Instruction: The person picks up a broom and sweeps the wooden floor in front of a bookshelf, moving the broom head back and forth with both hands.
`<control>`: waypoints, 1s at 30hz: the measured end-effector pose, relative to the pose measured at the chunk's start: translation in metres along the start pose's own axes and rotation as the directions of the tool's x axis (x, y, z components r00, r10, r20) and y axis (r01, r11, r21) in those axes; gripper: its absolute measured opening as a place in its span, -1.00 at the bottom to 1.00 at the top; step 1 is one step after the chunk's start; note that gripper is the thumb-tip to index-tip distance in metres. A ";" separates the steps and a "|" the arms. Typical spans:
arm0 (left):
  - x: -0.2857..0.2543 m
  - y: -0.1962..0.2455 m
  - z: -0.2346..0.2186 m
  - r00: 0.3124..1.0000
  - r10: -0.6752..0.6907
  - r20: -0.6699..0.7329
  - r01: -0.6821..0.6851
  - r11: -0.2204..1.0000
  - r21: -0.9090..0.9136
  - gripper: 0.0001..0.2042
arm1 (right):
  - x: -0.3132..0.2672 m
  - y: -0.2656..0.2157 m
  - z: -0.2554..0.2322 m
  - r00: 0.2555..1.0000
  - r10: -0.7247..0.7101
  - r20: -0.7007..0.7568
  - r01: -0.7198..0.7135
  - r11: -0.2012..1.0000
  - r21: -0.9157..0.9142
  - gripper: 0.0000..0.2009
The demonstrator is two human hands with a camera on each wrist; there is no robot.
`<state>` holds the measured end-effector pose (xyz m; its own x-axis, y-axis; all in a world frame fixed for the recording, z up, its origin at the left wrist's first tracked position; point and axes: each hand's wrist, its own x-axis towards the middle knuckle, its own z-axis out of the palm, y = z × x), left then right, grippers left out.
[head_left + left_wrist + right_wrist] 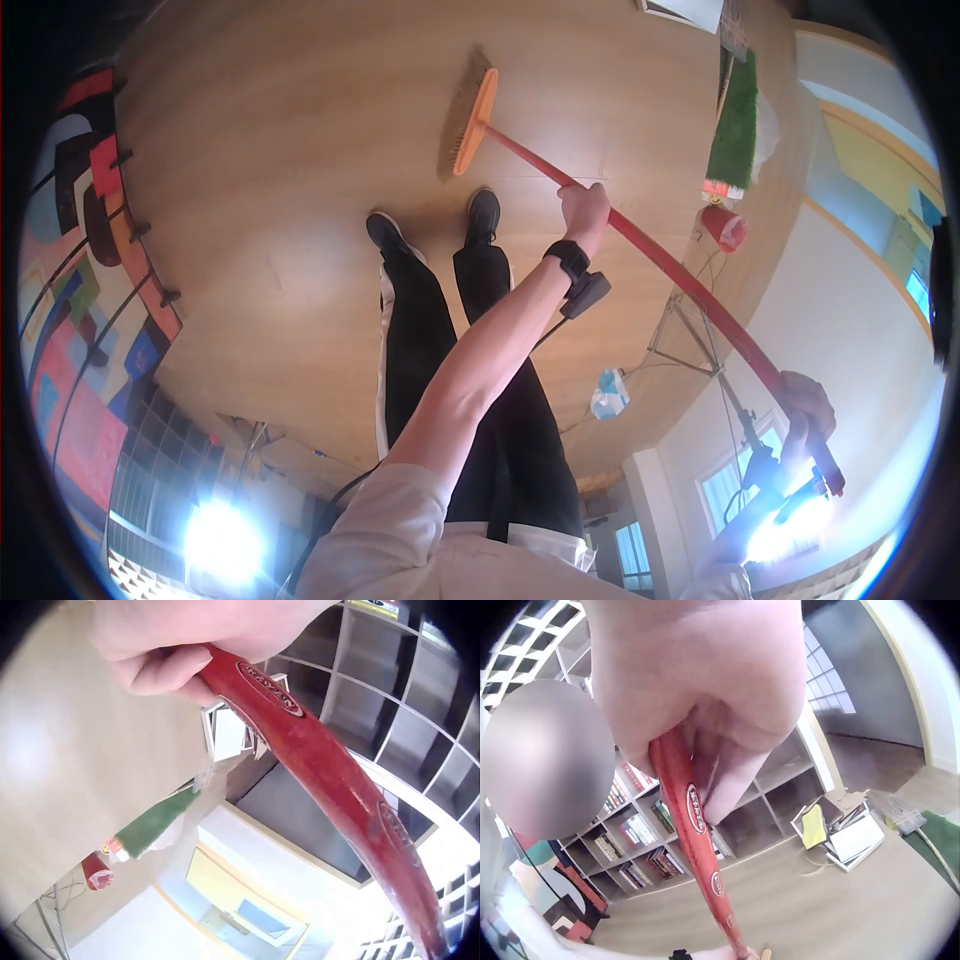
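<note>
A push broom with an orange head (476, 120) and a long red handle (690, 285) slants across the head view. Its bristles face left, close over the wooden floor, just beyond the person's shoes. My left hand (585, 212), below a black wrist strap, grips the handle partway along, nearer the broom head. Higher up, my right hand (806, 405) wraps the handle near its top end. In the left wrist view, curled fingers (169, 675) hold the red shaft. The right wrist view shows the handle running from my right hand (697, 675) down to the left.
Along the right lie a green turf-like strip (735, 125), a red bin with a liner (724, 228) and a metal stand (695, 330). A blue-and-white packet (609, 393) is near the stand. Painted panels (80, 330) line the left. Bookshelves (641, 832) stand beyond.
</note>
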<state>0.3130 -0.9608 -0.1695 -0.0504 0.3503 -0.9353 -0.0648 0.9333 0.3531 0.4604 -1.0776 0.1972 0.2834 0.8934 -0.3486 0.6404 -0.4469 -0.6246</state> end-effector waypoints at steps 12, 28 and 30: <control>-0.004 0.034 -0.047 0.981 0.172 0.089 -0.191 0.788 0.586 -0.59 | -0.111 -0.014 0.133 0.999 -0.003 -0.044 0.007 0.997 0.082 -0.57; 0.031 -0.032 -0.194 0.957 0.164 0.238 -0.288 0.517 0.806 -0.49 | -0.210 -0.118 0.293 0.997 0.023 0.075 -0.018 0.998 -0.057 -0.87; 0.025 -0.041 -0.217 0.959 0.092 0.270 -0.277 0.523 0.806 -0.50 | -0.220 -0.138 0.304 0.997 0.024 0.072 -0.020 0.998 -0.057 -0.85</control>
<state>0.0980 -1.0077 -0.2018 0.2144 0.4426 -0.8707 0.7837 0.4541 0.4238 0.0924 -1.2265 0.1474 0.2467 0.8769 -0.4124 0.6747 -0.4609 -0.5765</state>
